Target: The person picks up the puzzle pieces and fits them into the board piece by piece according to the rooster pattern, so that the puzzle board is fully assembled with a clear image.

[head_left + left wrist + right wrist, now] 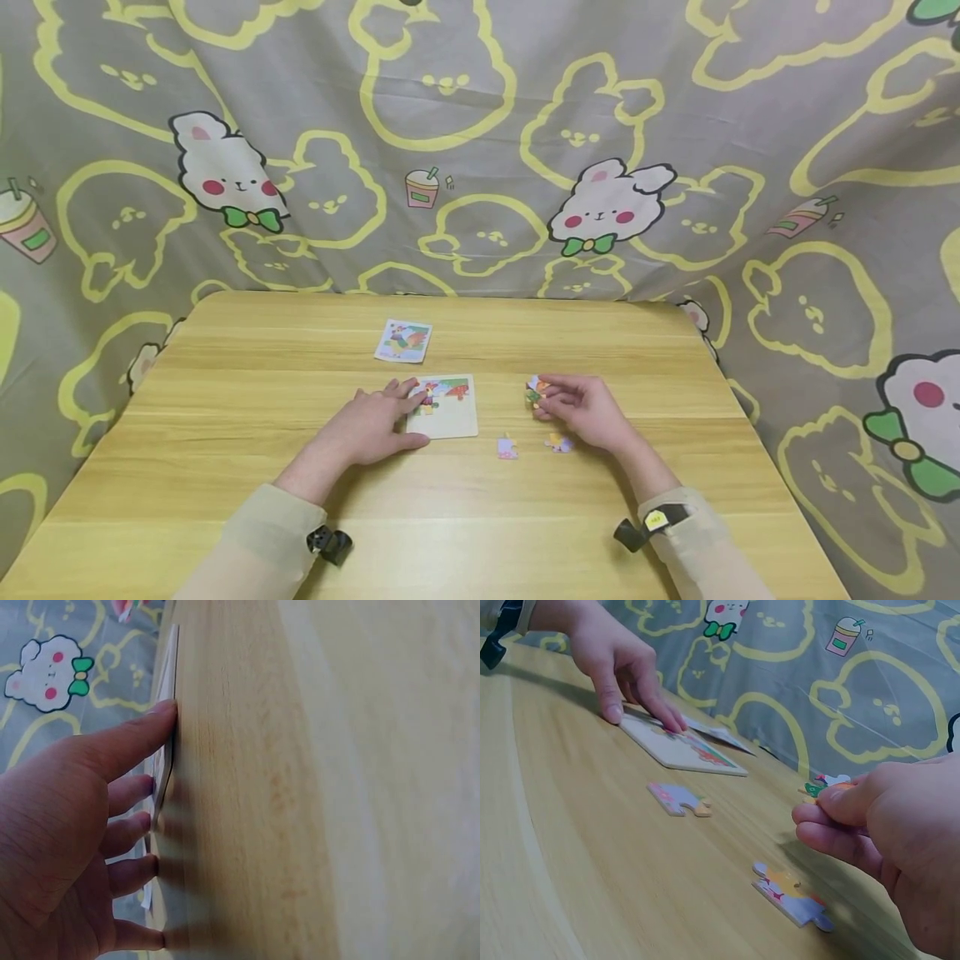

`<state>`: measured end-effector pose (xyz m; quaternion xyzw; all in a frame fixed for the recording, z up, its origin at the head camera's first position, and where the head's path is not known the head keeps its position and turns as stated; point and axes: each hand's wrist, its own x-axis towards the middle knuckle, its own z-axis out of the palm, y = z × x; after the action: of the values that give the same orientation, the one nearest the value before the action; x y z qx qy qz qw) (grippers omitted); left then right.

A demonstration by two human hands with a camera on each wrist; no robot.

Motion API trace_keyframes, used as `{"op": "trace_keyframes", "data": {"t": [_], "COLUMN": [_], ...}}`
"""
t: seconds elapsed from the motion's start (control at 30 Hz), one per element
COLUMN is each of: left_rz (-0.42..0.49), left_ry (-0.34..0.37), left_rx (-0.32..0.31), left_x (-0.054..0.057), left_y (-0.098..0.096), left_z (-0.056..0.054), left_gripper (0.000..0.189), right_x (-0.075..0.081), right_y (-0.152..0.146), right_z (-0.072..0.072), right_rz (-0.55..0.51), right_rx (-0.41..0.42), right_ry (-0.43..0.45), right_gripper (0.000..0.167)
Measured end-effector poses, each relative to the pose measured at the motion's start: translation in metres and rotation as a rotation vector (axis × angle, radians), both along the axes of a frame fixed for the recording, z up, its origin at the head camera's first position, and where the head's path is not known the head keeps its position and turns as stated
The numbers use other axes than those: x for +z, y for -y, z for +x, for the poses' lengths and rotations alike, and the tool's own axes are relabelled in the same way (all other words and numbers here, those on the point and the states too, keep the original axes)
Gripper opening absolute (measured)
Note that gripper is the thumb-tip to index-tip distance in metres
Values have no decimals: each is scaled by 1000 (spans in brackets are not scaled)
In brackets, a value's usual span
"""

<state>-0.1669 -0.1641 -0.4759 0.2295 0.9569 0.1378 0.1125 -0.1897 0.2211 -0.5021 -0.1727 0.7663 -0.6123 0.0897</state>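
Note:
My left hand [375, 425] lies over the left side of a square puzzle board [453, 418], its fingers spread and the thumb at the near edge. Fitted pieces [455, 387] of a colourful picture fill the upper part of the board and some of its left; the lower right is bare. To the right of the board, my right hand [587, 410] pinches a jigsaw piece [814, 790] between thumb and fingers, raised above the table in the right wrist view. Two loose pieces, one pale purple [507, 449] and one with yellow [789, 891], lie on the tabletop nearby.
A small printed picture card [403, 341] lies behind the board, toward the far edge of the wooden table [570, 533]. A grey curtain [480, 100] with rabbit drawings hangs behind the table and along both sides.

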Motion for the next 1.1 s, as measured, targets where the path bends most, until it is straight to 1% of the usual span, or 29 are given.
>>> {"op": "trace_keyframes", "data": {"t": [0.1,0.27,0.47,0.67,0.9,1.1], "left_rz": [-2,-16,-38,-26,-26,-18], "left_ry": [-5,-11,-22,-55,-29,-27], "left_rx": [-5,-12,-1,-22,-14,-19], "left_x": [-1,-1,0,-1,-1,-1], "left_y": [0,0,-2,-6,-8,-10], "left_z": [0,-1,0,0,-2,-3], "left_gripper": [81,80,82,83,79,79], "right_x": [-1,-1,1,4,7,5], "right_y": [2,7,19,33,55,69], "right_z": [-1,-1,-1,-2,-4,-6], "right_rz": [19,78,130,176,238,264], "right_rx": [21,32,19,10,16,32], "right_ry": [-1,-44,-78,-87,-125,-142], "right_gripper": [44,42,41,41,39,38]}}
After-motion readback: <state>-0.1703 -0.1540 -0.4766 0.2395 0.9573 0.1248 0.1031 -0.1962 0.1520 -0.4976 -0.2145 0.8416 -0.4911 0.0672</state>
